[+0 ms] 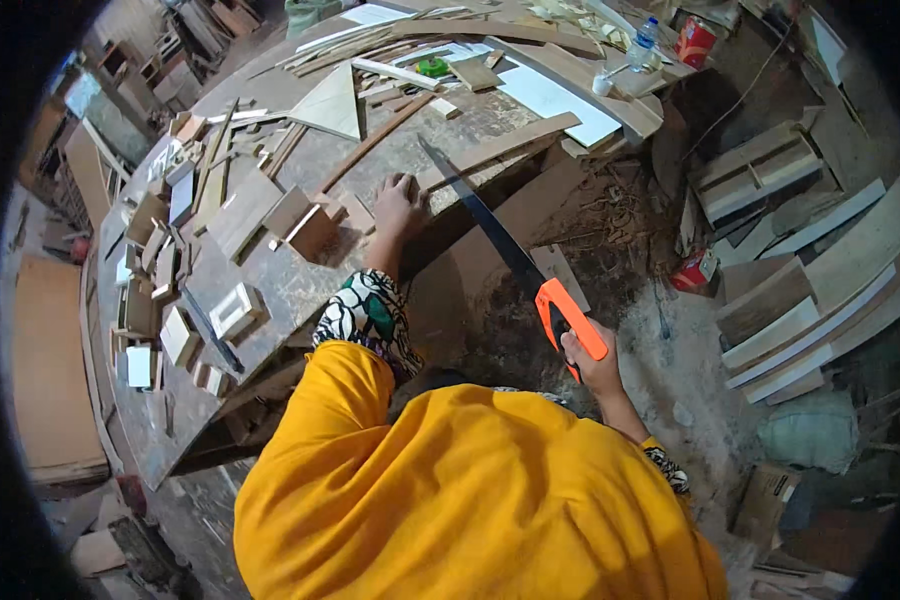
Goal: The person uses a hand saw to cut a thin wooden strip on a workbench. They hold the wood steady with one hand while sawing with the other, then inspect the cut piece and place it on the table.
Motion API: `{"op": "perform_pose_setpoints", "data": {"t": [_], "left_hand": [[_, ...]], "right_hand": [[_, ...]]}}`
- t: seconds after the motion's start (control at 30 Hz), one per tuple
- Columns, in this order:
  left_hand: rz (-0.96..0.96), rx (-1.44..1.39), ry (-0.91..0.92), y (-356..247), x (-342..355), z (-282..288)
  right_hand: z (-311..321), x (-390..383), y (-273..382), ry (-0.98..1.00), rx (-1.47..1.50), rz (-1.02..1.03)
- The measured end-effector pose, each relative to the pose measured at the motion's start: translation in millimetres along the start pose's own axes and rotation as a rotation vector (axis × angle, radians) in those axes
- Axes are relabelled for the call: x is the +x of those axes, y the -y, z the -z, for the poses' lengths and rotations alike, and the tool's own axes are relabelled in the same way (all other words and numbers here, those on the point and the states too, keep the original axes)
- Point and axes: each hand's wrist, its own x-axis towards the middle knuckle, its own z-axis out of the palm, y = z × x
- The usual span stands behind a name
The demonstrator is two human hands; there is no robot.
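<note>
My right hand (592, 357) is wrapped round the orange handle of a handsaw (500, 240). Its long dark blade slants up and to the left, and the tip end crosses a wooden board (518, 140) that lies along the worktable's edge. At the board's left end, my left hand (398, 206) presses down with its fingers curled over the wood. Just left of that hand are small wood blocks (313, 232) and a long thin brown strip (375, 145). Whether the teeth touch the board is hard to make out.
The worktable (300, 290) carries many offcuts, a triangular panel (328, 105), a white board (555, 103) and a green tape roll (433, 67). A water bottle (645, 42) and red cup (695, 42) stand far right. Wooden frames (760, 172) and curved boards (820, 320) lie right.
</note>
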Motion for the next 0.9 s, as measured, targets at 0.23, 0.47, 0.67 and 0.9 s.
{"op": "perform_pose_setpoints", "data": {"t": [0.23,0.47,0.67,0.9], "left_hand": [[-0.027,0.007,-0.042,10,1,-2],[0.029,-0.009,-0.004,11,1,-1],[0.04,-0.025,0.011,4,0,5],[0.029,-0.031,-0.021,13,0,-4]], "right_hand": [[-1,-10,0,-0.013,-0.054,0.02],[-10,-11,15,-0.013,-0.047,-0.038],[-11,-10,13,0.029,-0.062,-0.04],[-3,-5,19,0.05,-0.106,0.027]]}}
